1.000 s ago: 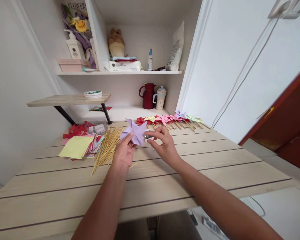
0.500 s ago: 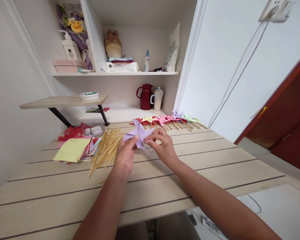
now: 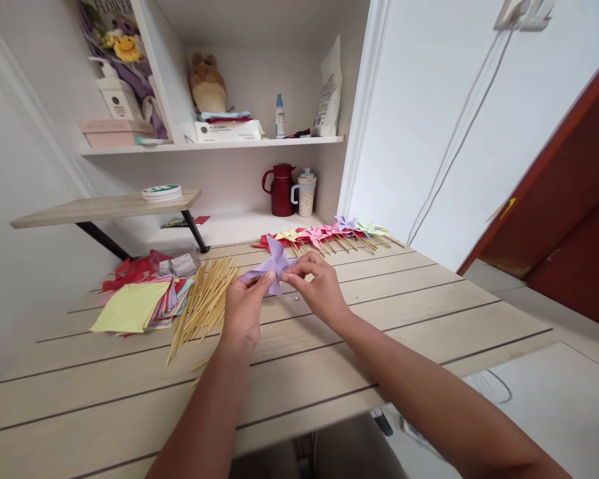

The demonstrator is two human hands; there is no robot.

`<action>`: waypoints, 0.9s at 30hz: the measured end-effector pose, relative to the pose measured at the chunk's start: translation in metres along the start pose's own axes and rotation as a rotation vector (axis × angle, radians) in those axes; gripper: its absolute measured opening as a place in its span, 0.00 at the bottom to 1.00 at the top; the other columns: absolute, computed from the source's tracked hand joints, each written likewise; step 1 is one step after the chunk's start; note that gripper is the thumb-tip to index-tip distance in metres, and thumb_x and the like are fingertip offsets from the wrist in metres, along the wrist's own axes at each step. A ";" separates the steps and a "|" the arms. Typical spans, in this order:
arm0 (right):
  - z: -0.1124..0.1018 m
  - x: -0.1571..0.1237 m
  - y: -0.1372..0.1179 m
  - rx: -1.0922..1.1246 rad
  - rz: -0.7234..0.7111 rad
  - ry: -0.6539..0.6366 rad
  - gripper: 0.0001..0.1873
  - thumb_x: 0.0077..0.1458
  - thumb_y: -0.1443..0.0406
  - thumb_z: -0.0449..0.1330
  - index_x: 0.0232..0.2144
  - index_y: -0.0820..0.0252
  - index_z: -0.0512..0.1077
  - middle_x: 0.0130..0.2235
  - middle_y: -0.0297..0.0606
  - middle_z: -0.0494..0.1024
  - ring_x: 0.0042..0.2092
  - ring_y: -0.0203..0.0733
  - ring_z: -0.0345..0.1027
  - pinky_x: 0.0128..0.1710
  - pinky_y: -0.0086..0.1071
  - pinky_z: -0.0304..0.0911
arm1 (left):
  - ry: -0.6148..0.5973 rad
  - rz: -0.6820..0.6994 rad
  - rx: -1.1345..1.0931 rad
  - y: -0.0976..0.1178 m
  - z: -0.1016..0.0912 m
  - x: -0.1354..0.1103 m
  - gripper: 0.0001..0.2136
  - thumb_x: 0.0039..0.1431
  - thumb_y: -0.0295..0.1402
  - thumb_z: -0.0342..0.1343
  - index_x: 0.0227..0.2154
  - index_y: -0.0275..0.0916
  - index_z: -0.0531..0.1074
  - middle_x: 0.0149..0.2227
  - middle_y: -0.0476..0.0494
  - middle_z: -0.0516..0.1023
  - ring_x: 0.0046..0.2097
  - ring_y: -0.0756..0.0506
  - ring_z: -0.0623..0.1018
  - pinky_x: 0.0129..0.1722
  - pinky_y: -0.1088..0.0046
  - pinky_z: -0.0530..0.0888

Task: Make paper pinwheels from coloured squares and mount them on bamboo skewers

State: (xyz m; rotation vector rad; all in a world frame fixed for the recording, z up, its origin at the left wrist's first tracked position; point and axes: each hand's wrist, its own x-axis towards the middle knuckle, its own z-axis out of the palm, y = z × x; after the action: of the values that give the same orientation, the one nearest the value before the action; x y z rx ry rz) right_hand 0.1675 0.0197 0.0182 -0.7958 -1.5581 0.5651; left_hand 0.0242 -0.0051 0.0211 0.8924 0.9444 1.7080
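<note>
Left hand pinches purple paper pinwheel; right hand, fingertips narrowed, sits near its centre, grip indiscernible from here. Apparent step: centre fastening; next move requires aligned layers.

We see a pale purple paper pinwheel, its blades folded in towards the middle. We hold it raised and tilted, pinched from both sides, just to the right of the heap of thin sticks. One pointed blade stands up, another points down, a third reaches out towards the heap; the side blades are partly covered where we pinch, so their tips show incompletely.
</note>
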 end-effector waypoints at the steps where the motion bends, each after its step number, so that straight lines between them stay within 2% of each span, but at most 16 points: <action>1: 0.000 0.000 0.000 -0.002 0.006 0.002 0.09 0.53 0.59 0.71 0.24 0.55 0.79 0.30 0.37 0.73 0.35 0.43 0.66 0.37 0.38 0.64 | -0.002 0.009 0.012 0.000 0.000 0.000 0.15 0.37 0.35 0.76 0.30 0.36 0.83 0.33 0.43 0.84 0.36 0.47 0.80 0.44 0.68 0.74; 10: -0.002 0.002 0.000 -0.042 0.009 -0.006 0.11 0.52 0.58 0.72 0.24 0.55 0.79 0.30 0.36 0.73 0.34 0.42 0.65 0.35 0.38 0.63 | 0.006 0.032 0.085 0.000 0.000 0.001 0.14 0.37 0.34 0.75 0.30 0.36 0.83 0.34 0.42 0.84 0.36 0.46 0.80 0.43 0.69 0.73; 16: -0.003 0.003 -0.002 -0.062 0.003 -0.010 0.08 0.51 0.63 0.72 0.23 0.56 0.79 0.30 0.36 0.73 0.33 0.41 0.66 0.34 0.37 0.63 | 0.016 0.031 0.096 -0.001 0.000 0.001 0.14 0.37 0.34 0.75 0.30 0.36 0.83 0.33 0.42 0.84 0.36 0.47 0.79 0.43 0.69 0.74; 27: -0.004 0.004 -0.002 -0.097 0.021 -0.028 0.08 0.51 0.63 0.72 0.23 0.56 0.78 0.30 0.37 0.73 0.33 0.42 0.65 0.34 0.37 0.62 | 0.026 0.018 0.105 -0.003 0.002 -0.001 0.14 0.39 0.34 0.76 0.30 0.36 0.83 0.34 0.42 0.85 0.35 0.46 0.80 0.43 0.69 0.74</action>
State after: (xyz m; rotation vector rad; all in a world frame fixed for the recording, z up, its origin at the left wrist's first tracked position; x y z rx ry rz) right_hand 0.1711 0.0212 0.0229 -0.8817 -1.6148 0.5206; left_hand 0.0271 -0.0045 0.0193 0.9521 1.0543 1.7013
